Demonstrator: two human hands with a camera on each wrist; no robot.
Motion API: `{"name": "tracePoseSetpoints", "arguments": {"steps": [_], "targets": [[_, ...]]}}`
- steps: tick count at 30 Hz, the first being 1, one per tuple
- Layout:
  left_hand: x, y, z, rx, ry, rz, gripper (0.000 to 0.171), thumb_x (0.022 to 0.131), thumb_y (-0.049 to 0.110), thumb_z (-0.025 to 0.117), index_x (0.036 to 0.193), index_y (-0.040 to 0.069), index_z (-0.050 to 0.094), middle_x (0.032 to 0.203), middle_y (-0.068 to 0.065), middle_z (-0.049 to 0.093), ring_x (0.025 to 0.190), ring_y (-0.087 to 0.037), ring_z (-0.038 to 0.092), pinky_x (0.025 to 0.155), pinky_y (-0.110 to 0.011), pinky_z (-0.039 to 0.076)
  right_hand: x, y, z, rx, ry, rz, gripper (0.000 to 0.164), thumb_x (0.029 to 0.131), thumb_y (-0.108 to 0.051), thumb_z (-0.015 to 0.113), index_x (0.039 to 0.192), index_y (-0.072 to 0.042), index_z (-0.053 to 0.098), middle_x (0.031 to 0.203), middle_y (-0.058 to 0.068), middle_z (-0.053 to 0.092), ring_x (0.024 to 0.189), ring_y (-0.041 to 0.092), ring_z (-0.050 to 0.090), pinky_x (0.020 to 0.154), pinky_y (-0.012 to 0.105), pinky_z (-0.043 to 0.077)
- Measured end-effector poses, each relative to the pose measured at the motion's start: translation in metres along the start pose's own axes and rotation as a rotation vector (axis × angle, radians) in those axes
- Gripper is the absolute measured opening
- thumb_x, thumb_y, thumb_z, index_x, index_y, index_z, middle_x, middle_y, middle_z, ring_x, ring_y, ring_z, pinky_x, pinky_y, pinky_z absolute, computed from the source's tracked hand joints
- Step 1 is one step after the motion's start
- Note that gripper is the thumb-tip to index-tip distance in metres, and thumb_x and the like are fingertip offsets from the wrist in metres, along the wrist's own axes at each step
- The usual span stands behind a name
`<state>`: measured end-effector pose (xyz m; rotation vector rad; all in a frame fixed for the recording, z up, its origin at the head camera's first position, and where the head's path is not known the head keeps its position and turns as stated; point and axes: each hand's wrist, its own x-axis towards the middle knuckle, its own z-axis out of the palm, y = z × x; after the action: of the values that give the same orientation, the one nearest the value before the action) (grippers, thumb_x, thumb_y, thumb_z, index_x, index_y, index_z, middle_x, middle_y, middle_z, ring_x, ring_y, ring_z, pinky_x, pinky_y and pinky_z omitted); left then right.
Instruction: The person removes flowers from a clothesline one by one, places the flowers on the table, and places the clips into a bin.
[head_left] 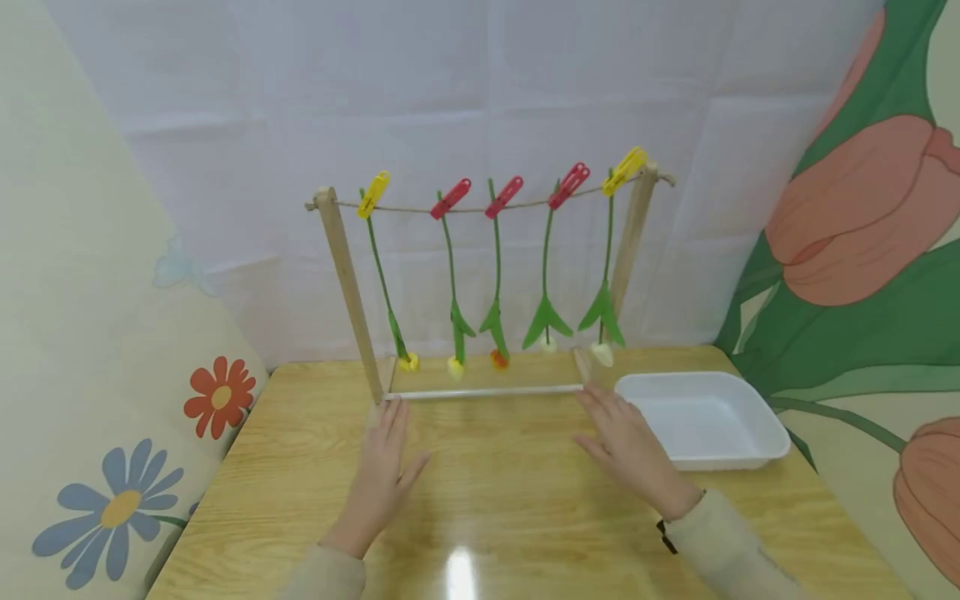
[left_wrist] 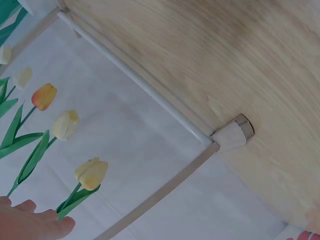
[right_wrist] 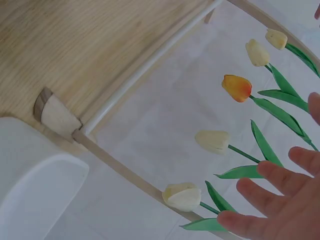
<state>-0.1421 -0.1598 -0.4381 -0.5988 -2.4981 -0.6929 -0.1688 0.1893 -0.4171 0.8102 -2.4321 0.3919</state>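
Note:
My left hand point(head_left: 384, 471) is flat with straight fingers, its fingertips close to the foot of the left wooden post point(head_left: 348, 292). Opposite it, my right hand point(head_left: 626, 446) also has its fingers extended, near the right end of the white rod point(head_left: 483, 392). Neither hand holds anything; whether the fingertips touch the wooden rack cannot be told. Several artificial tulips hang heads down from a string point(head_left: 408, 210), held by yellow clothespins point(head_left: 373, 194) and red clothespins point(head_left: 451, 198). One bloom is an orange tulip point(right_wrist: 236, 88); the others look cream or yellow, such as this tulip point(left_wrist: 91, 173).
A white plastic basin point(head_left: 705, 421) stands on the wood-grain table point(head_left: 495, 500), just right of my right hand. White cloth point(head_left: 420, 92) hangs behind the rack. Flower-painted panels point(head_left: 855, 217) flank the table on both sides.

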Motion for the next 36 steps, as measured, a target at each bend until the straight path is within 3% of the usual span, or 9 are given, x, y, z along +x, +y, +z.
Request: {"name": "tracePoseSetpoints", "arguments": {"steps": [4, 7, 10, 16, 20, 26, 30, 36], "targets": [[0.008, -0.005, -0.007, -0.029, 0.009, -0.047, 0.071, 0.093, 0.006, 0.067, 0.147, -0.016, 0.027, 0.151, -0.039, 0.030, 0.137, -0.060, 0.027, 0.105, -0.076, 0.030, 0.004, 0.005, -0.003, -0.011, -0.007, 0.032, 0.064, 0.083, -0.015, 0.078, 0.135, 0.010, 0.051, 0.130, 0.030, 0.057, 0.117, 0.048, 0.056, 0.097, 0.064, 0.048], [0.014, -0.009, -0.011, -0.038, 0.022, -0.066, 0.071, 0.093, 0.005, 0.066, 0.148, -0.016, 0.025, 0.151, -0.041, 0.029, 0.138, -0.061, 0.027, 0.106, -0.076, 0.028, 0.005, 0.009, -0.004, -0.002, 0.010, 0.029, 0.060, 0.095, -0.029, 0.068, 0.137, 0.011, 0.049, 0.129, 0.030, 0.056, 0.116, 0.048, 0.055, 0.098, 0.065, 0.047], [0.021, -0.012, -0.013, -0.040, 0.066, -0.052, 0.070, 0.094, 0.006, 0.064, 0.147, -0.017, 0.025, 0.150, -0.042, 0.030, 0.137, -0.061, 0.028, 0.108, -0.076, 0.028, 0.008, 0.012, -0.007, 0.021, 0.022, 0.023, 0.060, 0.100, -0.035, 0.059, 0.138, 0.011, 0.049, 0.131, 0.031, 0.055, 0.116, 0.048, 0.055, 0.097, 0.066, 0.046], [0.039, -0.013, -0.019, -0.085, 0.140, -0.053, 0.067, 0.097, 0.004, 0.061, 0.148, -0.019, 0.023, 0.152, -0.041, 0.028, 0.138, -0.060, 0.028, 0.111, -0.072, 0.025, 0.015, 0.012, -0.017, 0.063, -0.045, 0.107, 0.066, 0.090, -0.015, 0.071, 0.143, 0.012, 0.043, 0.141, 0.033, 0.048, 0.126, 0.051, 0.048, 0.105, 0.067, 0.039], [0.051, -0.013, -0.026, -0.167, 0.119, -0.103, 0.069, 0.099, 0.004, 0.058, 0.150, -0.018, 0.017, 0.155, -0.040, 0.022, 0.143, -0.057, 0.023, 0.115, -0.070, 0.021, 0.019, 0.011, -0.022, 0.142, -0.094, 0.207, 0.065, 0.096, -0.013, 0.065, 0.147, 0.013, 0.035, 0.150, 0.035, 0.038, 0.135, 0.053, 0.038, 0.112, 0.068, 0.030], [0.065, -0.013, -0.037, -0.287, 0.072, -0.202, 0.069, 0.107, 0.016, 0.047, 0.155, -0.012, 0.005, 0.162, -0.033, 0.008, 0.150, -0.050, 0.010, 0.120, -0.065, 0.013, 0.023, 0.015, -0.027, 0.256, -0.081, 0.299, 0.066, 0.099, -0.014, 0.061, 0.150, 0.013, 0.029, 0.154, 0.036, 0.029, 0.140, 0.055, 0.029, 0.115, 0.069, 0.023], [0.073, -0.012, -0.042, -0.311, 0.117, -0.242, 0.070, 0.108, 0.022, 0.044, 0.156, -0.009, 0.003, 0.165, -0.028, 0.000, 0.153, -0.045, 0.003, 0.123, -0.061, 0.007, 0.027, 0.020, -0.031, 0.290, -0.067, 0.321, 0.067, 0.101, -0.015, 0.060, 0.151, 0.012, 0.025, 0.156, 0.036, 0.025, 0.142, 0.055, 0.026, 0.116, 0.069, 0.022], [0.088, -0.013, -0.046, -0.305, 0.191, -0.241, 0.071, 0.108, 0.023, 0.042, 0.156, -0.009, 0.001, 0.165, -0.028, -0.003, 0.153, -0.043, 0.000, 0.125, -0.057, 0.003, 0.033, 0.026, -0.035, 0.344, -0.073, 0.341, 0.071, 0.103, -0.016, 0.056, 0.154, 0.013, 0.015, 0.159, 0.036, 0.014, 0.145, 0.056, 0.016, 0.118, 0.068, 0.016]]}}
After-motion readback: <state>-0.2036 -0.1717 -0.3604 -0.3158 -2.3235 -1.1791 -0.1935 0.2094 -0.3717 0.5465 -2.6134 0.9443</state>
